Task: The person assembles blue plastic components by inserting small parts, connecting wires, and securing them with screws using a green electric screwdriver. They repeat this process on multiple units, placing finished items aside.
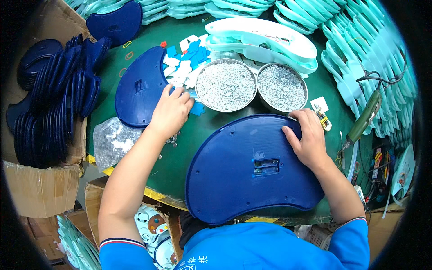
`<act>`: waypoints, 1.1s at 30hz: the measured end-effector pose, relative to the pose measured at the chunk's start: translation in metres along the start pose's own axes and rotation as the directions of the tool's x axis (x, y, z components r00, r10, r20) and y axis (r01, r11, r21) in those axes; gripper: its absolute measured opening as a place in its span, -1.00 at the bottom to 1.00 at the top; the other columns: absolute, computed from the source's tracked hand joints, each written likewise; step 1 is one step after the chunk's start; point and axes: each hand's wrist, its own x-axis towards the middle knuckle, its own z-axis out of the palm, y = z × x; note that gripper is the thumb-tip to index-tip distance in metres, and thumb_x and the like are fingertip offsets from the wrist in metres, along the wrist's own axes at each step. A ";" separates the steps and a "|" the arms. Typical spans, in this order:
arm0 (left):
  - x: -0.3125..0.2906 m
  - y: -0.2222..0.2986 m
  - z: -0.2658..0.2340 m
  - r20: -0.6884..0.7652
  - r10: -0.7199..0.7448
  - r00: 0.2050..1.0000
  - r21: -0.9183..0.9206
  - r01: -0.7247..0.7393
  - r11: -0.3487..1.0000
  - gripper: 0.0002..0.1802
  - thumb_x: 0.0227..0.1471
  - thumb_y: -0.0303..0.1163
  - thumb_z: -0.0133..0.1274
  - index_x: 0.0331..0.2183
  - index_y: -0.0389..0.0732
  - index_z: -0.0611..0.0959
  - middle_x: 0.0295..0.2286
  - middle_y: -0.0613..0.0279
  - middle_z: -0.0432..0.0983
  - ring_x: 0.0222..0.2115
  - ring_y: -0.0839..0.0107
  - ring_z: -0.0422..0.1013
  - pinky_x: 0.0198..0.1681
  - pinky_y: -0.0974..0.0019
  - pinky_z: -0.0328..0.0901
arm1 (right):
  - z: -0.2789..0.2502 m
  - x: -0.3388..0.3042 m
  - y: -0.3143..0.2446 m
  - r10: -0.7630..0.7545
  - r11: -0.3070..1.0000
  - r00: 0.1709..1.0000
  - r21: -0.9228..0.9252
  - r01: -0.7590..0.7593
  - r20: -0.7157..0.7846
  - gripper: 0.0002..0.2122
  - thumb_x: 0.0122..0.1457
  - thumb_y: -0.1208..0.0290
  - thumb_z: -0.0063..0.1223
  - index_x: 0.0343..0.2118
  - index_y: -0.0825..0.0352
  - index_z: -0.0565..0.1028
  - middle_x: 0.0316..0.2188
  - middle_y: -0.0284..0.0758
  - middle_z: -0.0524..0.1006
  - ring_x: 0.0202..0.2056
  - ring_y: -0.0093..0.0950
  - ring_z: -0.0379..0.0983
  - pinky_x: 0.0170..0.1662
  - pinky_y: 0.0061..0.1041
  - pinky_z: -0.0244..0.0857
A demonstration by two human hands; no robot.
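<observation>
A large dark blue curved plastic panel (225, 166) lies in front of me, with an opened battery compartment (266, 166) showing near its middle. My right hand (309, 140) grips the panel's upper right edge, thumb on its face and fingers over the rim. My left hand (172, 111) reaches over the table, fingers bent and slightly apart, at the near side of a pile of small blue and white plastic pieces (182, 72). Its thumb is hidden, and I see nothing clearly held. Beside it lies a second dark blue panel (135, 96).
Two round metal bowls of screws (226, 85) (282, 87) stand beyond the panel. Pale green shells (261, 40) lie behind them, more stacked at right (373, 67). A green electric screwdriver (366, 117) hangs at right. A box of dark blue panels (54, 103) and a clear plastic bag (114, 140) are at left.
</observation>
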 end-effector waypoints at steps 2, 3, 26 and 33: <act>-0.012 0.003 0.000 -0.109 0.103 0.989 0.004 -0.103 0.995 -0.56 -0.14 -0.40 0.18 -0.12 -0.19 0.65 -0.24 0.22 0.51 0.04 0.25 0.35 0.26 -0.04 0.12 | -0.001 0.002 -0.001 -0.046 0.999 0.998 0.005 0.047 -0.042 -0.65 0.06 0.34 0.30 -0.12 0.33 0.48 -0.19 -0.17 0.47 -0.14 -0.16 0.39 -0.04 -0.22 0.29; -0.021 0.004 -0.001 -0.139 0.129 0.982 -0.036 -0.135 0.990 -0.61 -0.14 -0.43 0.18 -0.16 -0.22 0.63 -0.24 0.19 0.50 0.00 0.23 0.38 0.24 -0.03 0.16 | -0.002 0.003 -0.002 -0.109 0.994 0.992 -0.021 0.108 -0.056 -0.63 0.03 0.35 0.31 -0.10 0.33 0.49 -0.18 -0.17 0.47 -0.13 -0.16 0.39 -0.03 -0.22 0.29; -0.021 0.167 -0.077 -0.210 -0.107 0.972 -0.782 -0.101 0.614 -0.37 -0.15 -0.34 0.37 0.02 -0.13 0.57 -0.21 0.15 0.51 -0.18 0.13 0.41 -0.05 0.07 0.27 | -0.026 -0.030 -0.047 0.059 0.824 0.946 0.519 -0.226 0.318 -0.76 0.15 0.47 0.26 -0.14 0.40 0.58 -0.46 -0.24 0.54 -0.47 -0.44 0.54 -0.49 -0.51 0.41; -0.030 0.173 -0.075 -0.373 0.002 0.928 -0.641 -0.260 0.722 -0.54 -0.22 -0.47 0.19 -0.14 -0.25 0.67 -0.15 0.10 0.50 -0.10 0.11 0.43 -0.06 0.06 0.33 | -0.033 -0.069 -0.043 -0.274 0.961 0.940 0.089 0.261 0.202 -0.51 -0.03 0.50 0.29 0.02 0.48 0.50 -0.48 -0.30 0.34 -0.48 -0.38 0.39 -0.48 -0.40 0.32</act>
